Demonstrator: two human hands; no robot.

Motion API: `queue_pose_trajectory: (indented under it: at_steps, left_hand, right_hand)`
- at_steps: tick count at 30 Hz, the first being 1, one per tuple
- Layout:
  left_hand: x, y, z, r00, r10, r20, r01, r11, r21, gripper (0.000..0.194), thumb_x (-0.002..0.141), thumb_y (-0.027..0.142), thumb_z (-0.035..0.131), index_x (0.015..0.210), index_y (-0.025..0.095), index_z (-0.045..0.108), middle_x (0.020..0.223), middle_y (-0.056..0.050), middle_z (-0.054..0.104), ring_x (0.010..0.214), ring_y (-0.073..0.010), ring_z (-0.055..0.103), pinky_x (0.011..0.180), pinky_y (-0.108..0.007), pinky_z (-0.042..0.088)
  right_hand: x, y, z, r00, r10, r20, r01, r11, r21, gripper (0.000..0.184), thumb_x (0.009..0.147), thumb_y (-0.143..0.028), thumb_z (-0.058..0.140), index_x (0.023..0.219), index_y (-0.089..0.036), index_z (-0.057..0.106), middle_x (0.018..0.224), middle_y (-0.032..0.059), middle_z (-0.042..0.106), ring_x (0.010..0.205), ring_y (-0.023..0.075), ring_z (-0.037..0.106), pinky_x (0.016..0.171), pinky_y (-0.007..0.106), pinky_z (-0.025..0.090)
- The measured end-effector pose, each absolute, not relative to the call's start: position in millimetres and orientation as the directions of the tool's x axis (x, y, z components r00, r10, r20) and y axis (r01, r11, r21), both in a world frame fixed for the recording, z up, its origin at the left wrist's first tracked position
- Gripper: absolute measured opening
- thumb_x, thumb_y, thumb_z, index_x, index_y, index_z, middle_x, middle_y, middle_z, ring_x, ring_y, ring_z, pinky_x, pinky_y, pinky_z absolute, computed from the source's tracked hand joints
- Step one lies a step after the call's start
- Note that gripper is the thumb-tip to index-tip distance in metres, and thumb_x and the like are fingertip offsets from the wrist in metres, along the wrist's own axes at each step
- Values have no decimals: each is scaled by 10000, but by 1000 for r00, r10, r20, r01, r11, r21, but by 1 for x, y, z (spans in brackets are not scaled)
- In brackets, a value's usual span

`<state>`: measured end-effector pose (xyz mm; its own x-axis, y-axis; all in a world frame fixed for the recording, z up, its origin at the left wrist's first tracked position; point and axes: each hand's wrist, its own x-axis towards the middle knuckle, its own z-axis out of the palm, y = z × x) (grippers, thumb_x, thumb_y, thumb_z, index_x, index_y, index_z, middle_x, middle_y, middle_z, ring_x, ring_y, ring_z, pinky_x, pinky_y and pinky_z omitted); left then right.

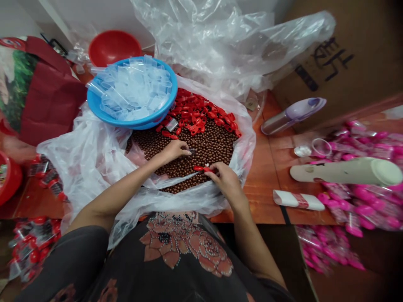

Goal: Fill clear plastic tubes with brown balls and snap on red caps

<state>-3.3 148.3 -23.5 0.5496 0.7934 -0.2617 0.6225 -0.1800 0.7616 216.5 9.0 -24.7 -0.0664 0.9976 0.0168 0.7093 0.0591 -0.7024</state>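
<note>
A wide heap of small round brown balls (201,144) lies in an open white plastic bag (242,138). Over the middle of the heap, my left hand (174,152) pinches a small dark piece (192,151), too small to make out exactly. My right hand (226,179), lower and to the right, has its thumb and fingers closed on a red plastic cap (208,169) just above the balls. Many similar red caps (197,115) are piled on the far side of the heap, and a small clear case (171,125) lies beside them.
A blue basin (91,110) of clear plastic cases stands back left, before a red bowl (115,48). On the right are a tumbler (292,115), a cream bottle (340,171), a paper roll (297,200) and pink-capped packs (368,201). A cardboard box (362,84) stands behind.
</note>
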Motion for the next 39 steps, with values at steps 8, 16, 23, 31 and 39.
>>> queue_pose_trajectory:
  at_steps: [8, 16, 23, 31, 39]
  left_hand:
    - [13, 146, -47, 540, 802, -254, 320, 83, 944, 288, 672, 362, 751, 821, 124, 688, 739, 1, 656, 668, -123, 544, 684, -256, 409]
    - [11, 138, -50, 517, 798, -310, 116, 294, 949, 371, 592, 332, 815, 837, 113, 643, 788, -15, 674, 708, -116, 570, 715, -252, 405]
    - [6, 127, -32, 568, 766, -301, -81, 416, 906, 450, 578, 361, 867, 865, 115, 623, 843, -31, 705, 763, -114, 625, 796, -259, 434]
    - [-12, 106, -1, 632, 725, -274, -178, 480, 859, 523, 625, 301, 851, 1083, 149, 649, 1069, -98, 699, 885, -178, 660, 812, -348, 530]
    - [-21, 115, -18, 540, 774, -330, 91, 336, 937, 371, 646, 198, 783, 1002, 112, 724, 944, -77, 730, 812, -152, 640, 785, -306, 513]
  right_hand:
    - [214, 4, -27, -23, 998, 52, 575, 56, -816, 378, 923, -321, 526, 1295, -281, 578, 1053, 63, 604, 1006, 226, 593, 933, 415, 485]
    - [209, 14, -36, 178, 970, -167, -13, -167, -986, 375, 771, -400, 703, 1124, -285, 647, 1038, 14, 639, 865, 175, 630, 828, 370, 556]
    - [196, 18, -20, 209, 956, -208, -213, -164, -963, 340, 695, -345, 791, 1000, -269, 660, 969, -18, 681, 879, 156, 647, 832, 323, 547]
    - [187, 14, -5, 250, 955, -157, -275, -86, -958, 297, 681, -287, 797, 911, -251, 612, 947, -28, 680, 842, 150, 672, 865, 356, 560]
    - [193, 12, -18, 293, 954, -65, -32, -59, -998, 375, 793, -434, 679, 1123, -263, 635, 1076, 20, 640, 883, 158, 641, 840, 389, 590]
